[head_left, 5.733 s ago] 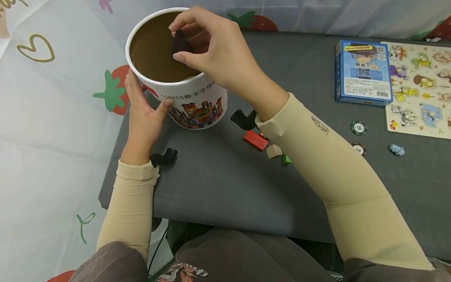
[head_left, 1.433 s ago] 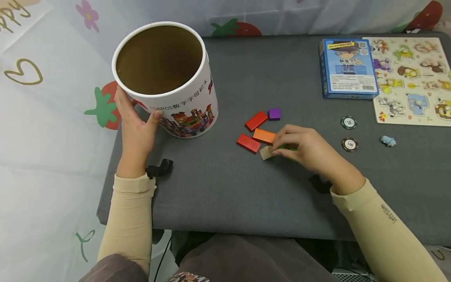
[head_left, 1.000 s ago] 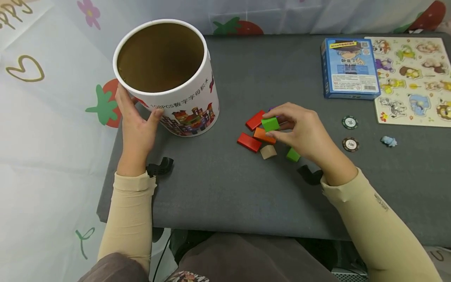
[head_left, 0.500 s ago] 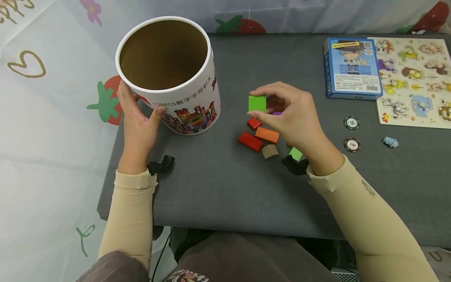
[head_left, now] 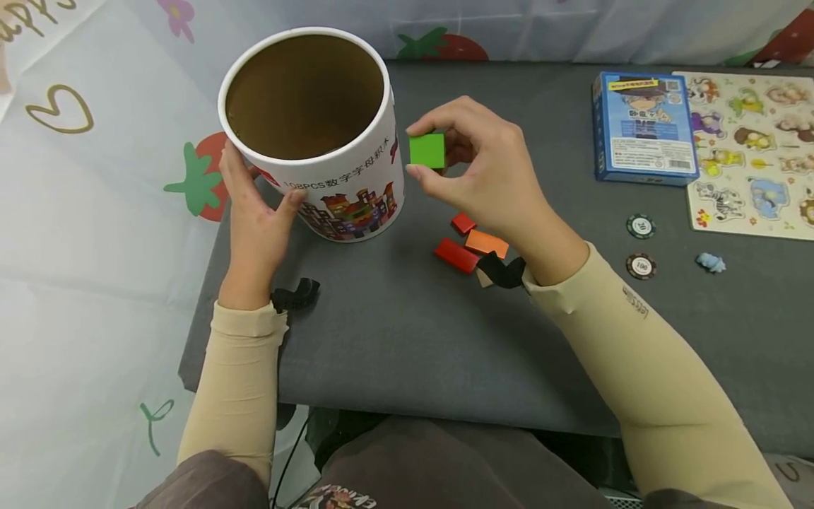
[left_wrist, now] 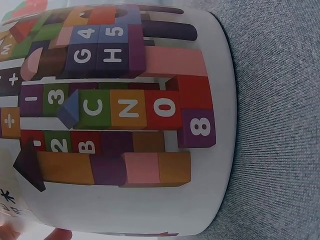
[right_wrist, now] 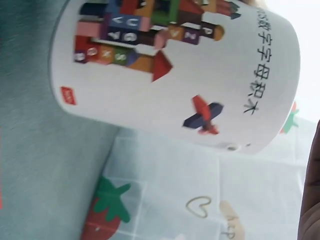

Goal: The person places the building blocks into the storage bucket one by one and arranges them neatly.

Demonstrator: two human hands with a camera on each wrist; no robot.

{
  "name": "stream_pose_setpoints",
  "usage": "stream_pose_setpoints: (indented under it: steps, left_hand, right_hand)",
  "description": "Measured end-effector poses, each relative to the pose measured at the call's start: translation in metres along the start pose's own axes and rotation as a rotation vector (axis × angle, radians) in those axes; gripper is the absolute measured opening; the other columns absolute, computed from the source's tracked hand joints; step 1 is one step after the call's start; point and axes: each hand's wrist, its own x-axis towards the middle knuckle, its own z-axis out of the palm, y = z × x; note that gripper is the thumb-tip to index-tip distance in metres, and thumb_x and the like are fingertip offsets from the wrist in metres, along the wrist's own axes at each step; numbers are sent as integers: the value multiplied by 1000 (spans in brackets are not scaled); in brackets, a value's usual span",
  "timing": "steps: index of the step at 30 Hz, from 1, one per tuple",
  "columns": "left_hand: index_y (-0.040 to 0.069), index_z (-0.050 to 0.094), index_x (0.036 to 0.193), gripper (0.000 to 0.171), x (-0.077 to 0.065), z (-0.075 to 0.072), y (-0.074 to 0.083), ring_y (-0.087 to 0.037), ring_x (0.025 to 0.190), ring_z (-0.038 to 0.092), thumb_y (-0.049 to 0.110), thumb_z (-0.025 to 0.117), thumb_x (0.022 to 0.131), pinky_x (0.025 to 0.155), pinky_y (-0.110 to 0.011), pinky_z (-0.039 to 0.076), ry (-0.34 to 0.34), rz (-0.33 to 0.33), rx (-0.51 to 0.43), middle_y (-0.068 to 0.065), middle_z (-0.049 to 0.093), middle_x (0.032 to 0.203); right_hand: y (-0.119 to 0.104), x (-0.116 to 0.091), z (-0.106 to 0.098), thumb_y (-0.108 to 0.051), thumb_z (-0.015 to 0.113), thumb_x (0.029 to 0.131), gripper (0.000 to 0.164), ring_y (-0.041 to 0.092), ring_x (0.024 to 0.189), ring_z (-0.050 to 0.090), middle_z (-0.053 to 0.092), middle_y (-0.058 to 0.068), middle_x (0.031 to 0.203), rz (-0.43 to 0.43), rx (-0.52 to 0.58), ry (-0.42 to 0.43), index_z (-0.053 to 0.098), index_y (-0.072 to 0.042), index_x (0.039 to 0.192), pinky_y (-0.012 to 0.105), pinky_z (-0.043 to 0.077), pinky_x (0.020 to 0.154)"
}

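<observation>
A white bucket (head_left: 350, 159) with printed pictures of toy blocks stands on the left of the grey table, its open mouth facing up. My left hand (head_left: 261, 230) grips its near left side, thumb across the front. The printed wall of the bucket (left_wrist: 150, 205) fills most of the left wrist view. Between thumb and fingers, my right hand (head_left: 486, 166) pinches a green block (head_left: 427, 150), held up just right of the bucket. Below that hand lie a red block (head_left: 456, 255), an orange block (head_left: 487, 243), another red block (head_left: 463, 223) and a partly covered beige block (head_left: 485, 278).
Farther right are a blue box (head_left: 647, 131), an animal puzzle board (head_left: 731, 196), two poker chips, the upper one (head_left: 641, 226) and the lower one (head_left: 641, 266), and a small blue figure (head_left: 711, 262). A patterned curtain (head_left: 547, 32) hangs behind the table (head_left: 394, 339).
Earlier my right hand held a dark block over the bucket, then reached down to the loose blocks. It has since lifted the green block and carried it left and up. The left hand stays on the bucket.
</observation>
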Motion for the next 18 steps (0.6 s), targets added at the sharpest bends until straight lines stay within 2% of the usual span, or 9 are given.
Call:
stream_pose_setpoints:
  steps: [7,11,18]
  left_hand:
    - [37,6,152,102,1,0,1,-10,128,31,76,57,73,103,-42,32,-18,-7,7,16,14,148]
    - [37,6,152,102,1,0,0,-11,128,32,76,58,73,103,-45,33,-20,-9,6,15,14,148]
    - [36,4,152,106,0,-3,0,-12,128,33,79,56,71,104,-46,33,-19,-41,37,16,11,150]
  right_hand:
    - [-10,22,7,1,73,79,28,13,76,56,58,7,100,12,34,-12,63,5,106,27,49,72]
    - [-8,39,14,-3,73,80,30,11,78,57,57,3,102,18,17,-32,64,0,108,25,49,73]
    - [12,73,33,-23,73,83,33,6,84,50,56,-1,109,-27,-232,-117,66,-12,114,17,45,76]
